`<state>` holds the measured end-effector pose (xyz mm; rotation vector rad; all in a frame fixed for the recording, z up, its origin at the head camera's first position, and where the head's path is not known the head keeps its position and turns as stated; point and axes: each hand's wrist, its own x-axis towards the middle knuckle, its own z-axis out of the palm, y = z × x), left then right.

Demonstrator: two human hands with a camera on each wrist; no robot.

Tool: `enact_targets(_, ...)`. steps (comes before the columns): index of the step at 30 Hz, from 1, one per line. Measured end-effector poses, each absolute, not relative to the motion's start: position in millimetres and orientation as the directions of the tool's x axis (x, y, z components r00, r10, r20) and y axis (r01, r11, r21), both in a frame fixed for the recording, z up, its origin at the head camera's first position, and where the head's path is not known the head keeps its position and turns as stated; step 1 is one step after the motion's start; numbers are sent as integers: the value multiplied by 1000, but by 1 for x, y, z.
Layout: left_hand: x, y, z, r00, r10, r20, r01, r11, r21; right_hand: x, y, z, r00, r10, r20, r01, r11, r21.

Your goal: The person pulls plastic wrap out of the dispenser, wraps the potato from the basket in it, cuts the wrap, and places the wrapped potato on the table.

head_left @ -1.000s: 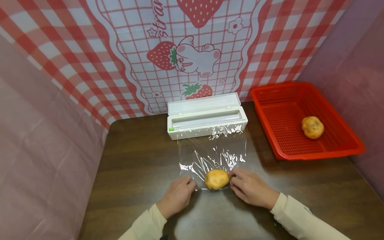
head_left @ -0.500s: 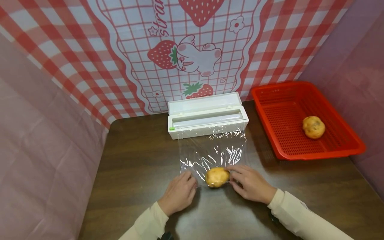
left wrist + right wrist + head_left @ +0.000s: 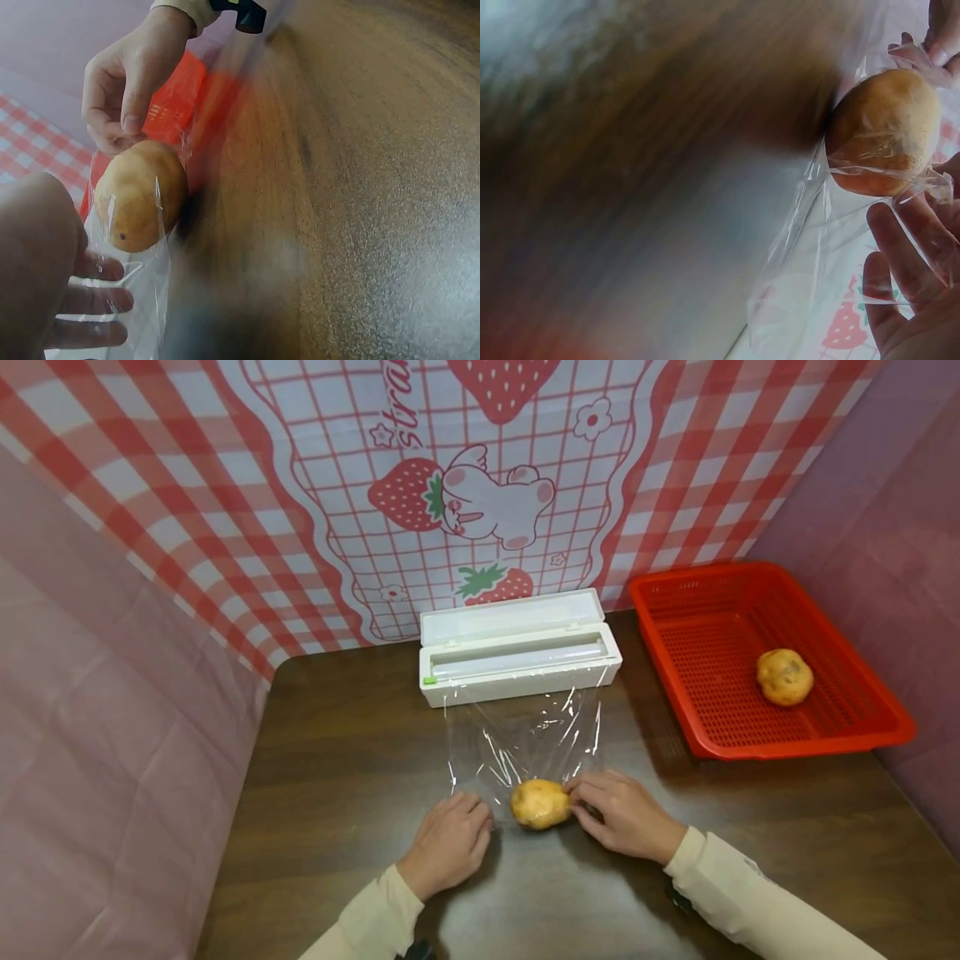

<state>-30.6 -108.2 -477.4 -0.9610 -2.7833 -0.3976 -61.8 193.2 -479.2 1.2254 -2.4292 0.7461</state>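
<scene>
The left hand (image 3: 448,843) and the right hand (image 3: 622,814) flank a potato (image 3: 542,803) at the near end of a sheet of clear plastic film (image 3: 525,739). Both appear to pinch the film between thumb and fingers, the left at its near left corner, a little apart from the potato, the right close against the potato's right end. In the wrist views the other fingers of each hand are extended. With one hand at each side, the grip probably serves to spread the film's width and hold it from clinging to itself.

The potato lies on the worktop (image 3: 337,760) between the hands, film drawn over at least part of it; whether the film goes all the way round I cannot tell. Its place near the middle of the sheet's width likely leaves spare film on both sides.

Behind it, the film leads back to a white box (image 3: 431,693) holding a roll (image 3: 517,658). The box's lid (image 3: 510,619) is tipped back, presumably so the film can run off freely toward the person. A second potato (image 3: 784,677) sits in a red basket (image 3: 802,750) off to the right, within reach but away from the stretched film.
</scene>
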Motion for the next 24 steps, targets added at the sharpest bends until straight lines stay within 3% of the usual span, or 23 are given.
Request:
enact_targets(8,-30,-97,-468,-820,507,265,562,803,201,-61,190,-480,-574,-643,507,-817,490,-303)
enact_targets(17,-37,-67,-472,-680,646,346,717,685,128,-63,191,-480,-576,-634,516,-815,492,-305)
enact_targets(24,-41,-59,-477,-650,641,407,739,658,145,-63,192,-481,-572,-641,512,-819,481,-313)
